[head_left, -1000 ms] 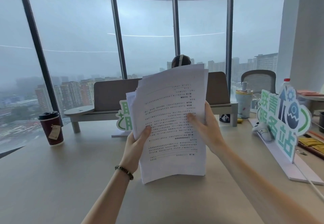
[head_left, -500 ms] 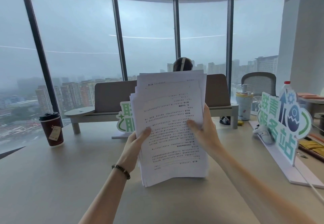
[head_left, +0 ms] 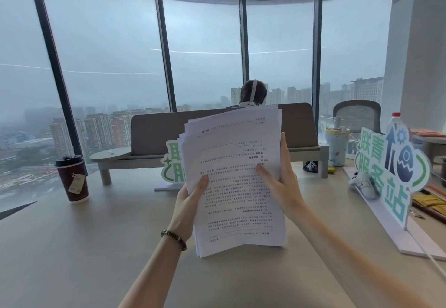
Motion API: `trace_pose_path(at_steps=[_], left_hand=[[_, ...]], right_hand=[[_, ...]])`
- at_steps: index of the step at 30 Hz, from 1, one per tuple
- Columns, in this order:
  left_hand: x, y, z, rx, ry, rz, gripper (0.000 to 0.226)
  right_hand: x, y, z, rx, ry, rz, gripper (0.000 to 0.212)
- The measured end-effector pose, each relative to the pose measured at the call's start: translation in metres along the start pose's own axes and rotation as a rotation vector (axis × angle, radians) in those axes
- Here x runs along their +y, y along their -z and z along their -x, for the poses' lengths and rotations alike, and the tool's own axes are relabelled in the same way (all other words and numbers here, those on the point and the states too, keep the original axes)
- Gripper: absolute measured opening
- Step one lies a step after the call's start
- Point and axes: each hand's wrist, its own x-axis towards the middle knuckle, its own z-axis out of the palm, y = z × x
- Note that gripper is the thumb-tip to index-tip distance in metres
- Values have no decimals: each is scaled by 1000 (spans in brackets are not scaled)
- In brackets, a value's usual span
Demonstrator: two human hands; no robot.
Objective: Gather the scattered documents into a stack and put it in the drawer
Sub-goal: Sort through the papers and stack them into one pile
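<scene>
Stack (head_left: 237,187) squarer than before (lower sheets hidden) between hands.

Left side: a coffee cup (head_left: 72,178) stands far back on the table (head_left: 96,247).
Right side: a big sign (head_left: 391,175) blocks the way.
Near side: bare tabletop.

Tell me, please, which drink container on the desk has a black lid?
The dark red paper cup at far left; the pale tumbler and bottle stand at right.

Printed white document stack (head_left: 235,182) held upright above desk.
</scene>
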Motion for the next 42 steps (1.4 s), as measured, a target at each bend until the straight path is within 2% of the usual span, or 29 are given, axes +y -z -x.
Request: trace_pose_path(at_steps=[8,14,20,22,25,30,32,36,40,42], left_hand=[[5,2,-4,-26,16,-84,24],[1,-2,-3,-10,-150,-215,15],[-1,-17,-8,10,-187,-221,19],[0,-19,-10,28,-154,-141,20],[-1,-16,-10,27,-23,3,20],[-15,-6,-3,-23,59,-34,25],[-17,-6,-2,-31,57,-58,25],[-17,-6,-1,-36,57,-67,24],[-17,-5,0,-58,65,-50,24],[-17,-5,0,-65,61,-47,24]], right_hand=[[10,-1,4,36,1,-14,81],[12,-1,0,74,-7,-33,75],[7,-8,2,185,96,107,71],[8,-9,3,184,111,119,73],[17,-11,7,145,35,77,75],[34,-11,14,101,-57,74,50],[31,-10,14,99,-66,70,55],[5,-2,-3,164,-13,98,88],[-33,8,-31,190,226,249,98],[-53,13,-44,208,363,495,92]])
